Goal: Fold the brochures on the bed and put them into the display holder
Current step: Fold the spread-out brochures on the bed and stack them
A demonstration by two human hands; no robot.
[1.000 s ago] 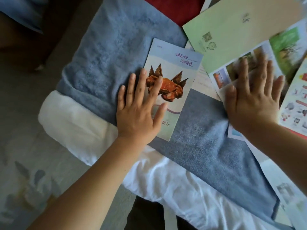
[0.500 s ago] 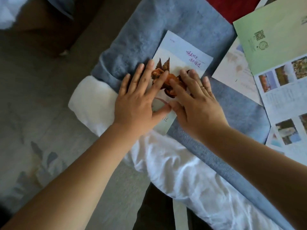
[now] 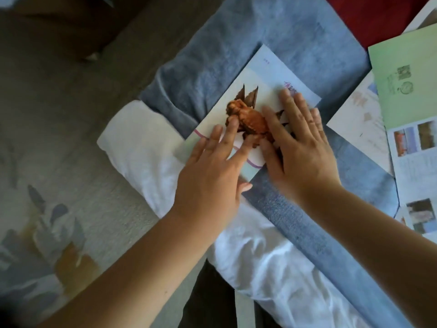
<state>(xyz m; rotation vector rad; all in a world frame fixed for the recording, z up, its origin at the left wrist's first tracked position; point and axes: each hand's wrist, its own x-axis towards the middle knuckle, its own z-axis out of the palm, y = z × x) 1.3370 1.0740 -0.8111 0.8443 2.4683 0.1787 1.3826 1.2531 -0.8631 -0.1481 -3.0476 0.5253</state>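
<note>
A folded brochure (image 3: 257, 91) with an orange crab picture lies on the blue towel (image 3: 236, 43) at the bed's corner. My left hand (image 3: 212, 176) lies flat on its lower left part, fingers straight. My right hand (image 3: 300, 147) presses flat on its right half, fingers spread over the crab. Several unfolded brochures lie to the right: a pale green one (image 3: 409, 79) and a white one with photos (image 3: 416, 157). The display holder is not in view.
White bedding (image 3: 146, 143) hangs over the bed's corner below the towel. A grey patterned carpet (image 3: 47, 162) covers the floor at the left. A red cloth (image 3: 369, 15) shows at the top right.
My right hand has left the photo brochure at the right and come onto the crab brochure, then slid across its right half. My left hand has drawn back toward the lower edge.
</note>
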